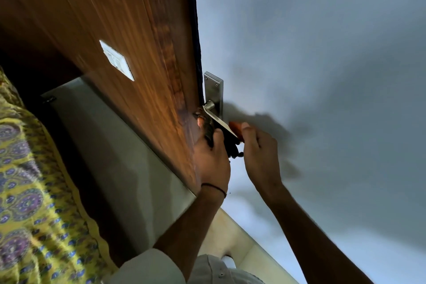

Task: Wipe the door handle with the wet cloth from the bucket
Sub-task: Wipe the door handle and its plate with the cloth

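- The door handle (pixel 216 120) sits at the centre of the frame, a metal lever on a steel backplate (pixel 214 90) fixed to the grey door (pixel 322 53).
- Its long axis runs from the pivot near the door's edge down and to the right, the free end pointing toward the lower right.
- The cloth (pixel 227 138), dark with an orange patch, is wrapped around the lever's outer half and hangs just below it.
- The left hand (pixel 213 161) comes up from the lower middle, fingers clenched on the cloth under the lever; a thin dark band circles that wrist.
- The right hand (pixel 259 147) is just right of it, thumb pressed on the orange part of the cloth at the lever's end; the picture is blurred there, so the other fingers look only loosely curled.
- A wooden panel (pixel 115 30) with a white switch plate (pixel 116 60) fills the upper left.
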Demonstrator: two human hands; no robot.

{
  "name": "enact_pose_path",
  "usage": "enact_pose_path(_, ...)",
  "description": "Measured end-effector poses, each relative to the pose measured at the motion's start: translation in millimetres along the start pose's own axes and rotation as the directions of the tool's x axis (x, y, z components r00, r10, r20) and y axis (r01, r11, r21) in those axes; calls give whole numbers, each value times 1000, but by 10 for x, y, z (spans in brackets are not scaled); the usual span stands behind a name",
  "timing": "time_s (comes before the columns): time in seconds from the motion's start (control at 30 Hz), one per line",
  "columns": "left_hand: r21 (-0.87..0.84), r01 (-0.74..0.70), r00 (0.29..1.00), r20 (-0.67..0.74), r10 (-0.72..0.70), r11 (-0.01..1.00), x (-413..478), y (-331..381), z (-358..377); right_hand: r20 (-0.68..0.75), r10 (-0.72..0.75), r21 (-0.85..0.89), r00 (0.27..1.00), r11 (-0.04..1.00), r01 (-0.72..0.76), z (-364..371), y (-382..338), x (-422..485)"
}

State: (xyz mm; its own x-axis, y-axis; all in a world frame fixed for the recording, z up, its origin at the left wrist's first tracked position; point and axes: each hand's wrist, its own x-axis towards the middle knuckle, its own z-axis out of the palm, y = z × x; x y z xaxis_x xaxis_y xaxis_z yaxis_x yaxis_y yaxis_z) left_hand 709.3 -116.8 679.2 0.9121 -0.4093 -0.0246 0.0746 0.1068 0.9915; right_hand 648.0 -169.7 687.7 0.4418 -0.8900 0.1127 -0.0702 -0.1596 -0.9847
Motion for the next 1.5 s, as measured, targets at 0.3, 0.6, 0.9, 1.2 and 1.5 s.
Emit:
enact_pose_path(0.3, 270, -102, 986, -104, 134, 957, 382, 211, -17, 5, -24, -26, 1000, 999, 24, 4, -24, 9)
enact_pose_path(0.6, 260, -243, 970, 96, 225, 934, -304, 104, 110, 35, -3, 80, 999, 997, 0, -53, -64, 20)
enact_pose_path(0.9, 192, -33, 965, -251, 82, 981, 429, 122, 76, 67, 8, 46, 998, 999, -11, -57, -113, -10)
enact_pose_path(1.2, 179, -164, 986, 61, 156, 970, -209, -58, 36, 99, 20, 107, 995, 994, -30, -89, -104, 17)
enact_pose_path(1.5, 183, -103, 989, -90, 121, 978, 20, 139, 4, 95, 8, 56, 995, 998, -14, -91, -155, -12)
